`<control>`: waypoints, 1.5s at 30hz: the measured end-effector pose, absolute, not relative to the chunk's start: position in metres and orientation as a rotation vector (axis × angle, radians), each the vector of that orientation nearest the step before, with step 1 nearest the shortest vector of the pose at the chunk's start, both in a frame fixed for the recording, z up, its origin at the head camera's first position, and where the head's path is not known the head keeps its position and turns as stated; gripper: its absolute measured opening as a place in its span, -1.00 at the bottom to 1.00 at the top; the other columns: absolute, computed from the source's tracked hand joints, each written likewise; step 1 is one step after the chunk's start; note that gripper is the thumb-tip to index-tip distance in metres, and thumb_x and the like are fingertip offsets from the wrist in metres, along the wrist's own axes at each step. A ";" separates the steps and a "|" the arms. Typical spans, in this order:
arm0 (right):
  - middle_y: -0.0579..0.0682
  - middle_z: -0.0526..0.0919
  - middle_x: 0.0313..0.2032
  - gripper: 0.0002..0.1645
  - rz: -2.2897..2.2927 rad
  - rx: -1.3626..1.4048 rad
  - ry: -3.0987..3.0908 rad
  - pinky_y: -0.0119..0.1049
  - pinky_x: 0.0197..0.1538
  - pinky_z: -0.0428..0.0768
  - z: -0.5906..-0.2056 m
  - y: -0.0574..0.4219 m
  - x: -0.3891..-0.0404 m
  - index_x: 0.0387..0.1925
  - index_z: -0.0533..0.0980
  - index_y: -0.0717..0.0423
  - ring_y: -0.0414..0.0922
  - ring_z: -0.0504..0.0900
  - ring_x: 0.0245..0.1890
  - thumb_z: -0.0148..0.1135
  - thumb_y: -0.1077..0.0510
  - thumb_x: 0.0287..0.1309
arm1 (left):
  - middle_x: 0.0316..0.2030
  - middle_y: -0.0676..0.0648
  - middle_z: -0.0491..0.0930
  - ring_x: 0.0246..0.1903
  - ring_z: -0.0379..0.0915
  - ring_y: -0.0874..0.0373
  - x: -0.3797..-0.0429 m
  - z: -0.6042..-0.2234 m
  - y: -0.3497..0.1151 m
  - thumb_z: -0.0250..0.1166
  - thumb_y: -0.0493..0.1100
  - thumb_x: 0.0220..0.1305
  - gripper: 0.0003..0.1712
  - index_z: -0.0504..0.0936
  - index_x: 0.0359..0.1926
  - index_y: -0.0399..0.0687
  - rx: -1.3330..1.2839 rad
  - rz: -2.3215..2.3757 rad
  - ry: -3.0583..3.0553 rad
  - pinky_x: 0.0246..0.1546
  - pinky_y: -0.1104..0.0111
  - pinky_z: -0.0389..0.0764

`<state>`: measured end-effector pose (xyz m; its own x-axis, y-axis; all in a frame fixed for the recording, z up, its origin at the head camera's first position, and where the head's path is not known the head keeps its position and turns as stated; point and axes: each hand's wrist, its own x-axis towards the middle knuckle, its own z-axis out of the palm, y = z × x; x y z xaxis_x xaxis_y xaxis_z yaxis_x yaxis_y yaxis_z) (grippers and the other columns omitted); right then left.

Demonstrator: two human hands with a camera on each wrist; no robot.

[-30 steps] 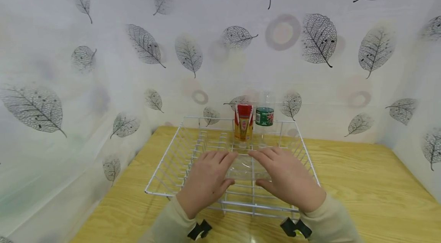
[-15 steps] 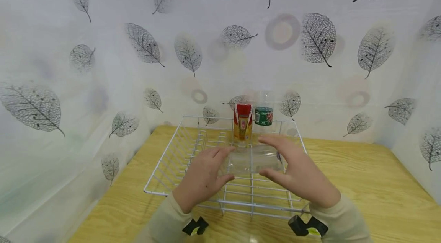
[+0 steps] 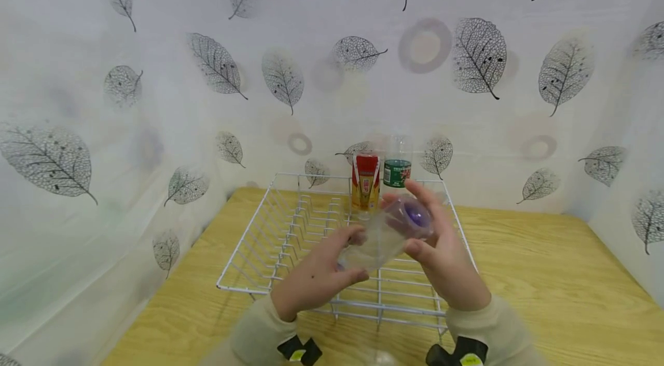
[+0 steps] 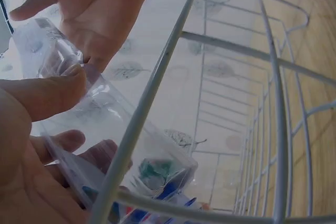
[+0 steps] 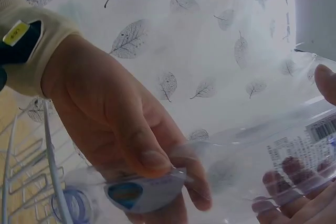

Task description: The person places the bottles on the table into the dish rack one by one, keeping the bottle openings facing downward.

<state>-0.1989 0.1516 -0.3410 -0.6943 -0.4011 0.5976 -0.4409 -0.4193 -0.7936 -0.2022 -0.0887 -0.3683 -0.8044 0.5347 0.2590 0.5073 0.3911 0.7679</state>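
A clear plastic bottle (image 3: 377, 239), with purple showing at one end, is held aslant above the white wire rack (image 3: 282, 233). My left hand (image 3: 324, 274) holds its lower end between thumb and fingers. Around the purple end curl the thumb and fingers of my right hand (image 3: 450, 259). Through the clear wall of the bottle (image 5: 241, 163), the right wrist view shows printed text, a barcode and left-hand fingers. A small white and blue label sits beneath my right thumb.
Behind the hands stand a red and yellow container (image 3: 366, 181) and a clear bottle with a green label (image 3: 396, 173). The rack rests on a wood-grain table (image 3: 539, 274). A leaf-patterned curtain (image 3: 332, 95) encloses the back and sides.
Earlier the bottle lay level, with both hands over it. The right hand moved outward, then gripped one end. Now the bottle is tilted, its right end raised, with both hands holding it.
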 end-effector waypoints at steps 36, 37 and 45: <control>0.19 0.54 0.20 -0.33 2.052 0.950 -2.017 -0.02 0.07 0.65 -0.331 0.160 -0.193 0.40 0.28 0.08 0.16 0.56 0.18 0.21 0.38 0.31 | 0.52 0.00 0.17 0.33 0.33 0.00 -0.199 -0.371 -0.095 0.27 0.18 0.41 -0.09 0.03 0.61 0.23 0.901 1.105 2.725 0.27 0.00 0.44; 0.19 0.54 0.20 -0.34 2.042 0.940 -2.026 -0.04 0.07 0.65 -0.331 0.162 -0.194 0.39 0.28 0.07 0.15 0.56 0.19 0.21 0.37 0.32 | 0.52 -0.01 0.15 0.34 0.32 0.00 -0.200 -0.370 -0.098 0.26 0.20 0.41 -0.08 0.01 0.62 0.25 0.892 1.093 2.741 0.27 0.00 0.44; 0.15 0.55 0.22 -0.33 1.985 0.862 -2.083 -0.11 0.07 0.64 -0.328 0.173 -0.197 0.40 0.28 0.02 0.12 0.54 0.20 0.17 0.40 0.33 | 0.54 -0.11 0.09 0.47 0.07 -0.12 -0.209 -0.367 -0.138 0.24 0.23 0.41 -0.04 -0.02 0.63 0.17 0.733 1.042 2.880 0.40 -0.10 0.19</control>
<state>-0.1966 0.1734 -0.3280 -0.8267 -0.3050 0.4728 -0.4870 -0.0331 -0.8728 -0.2094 -0.1381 -0.3672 -0.8916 0.4232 0.1610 0.4283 0.6728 0.6032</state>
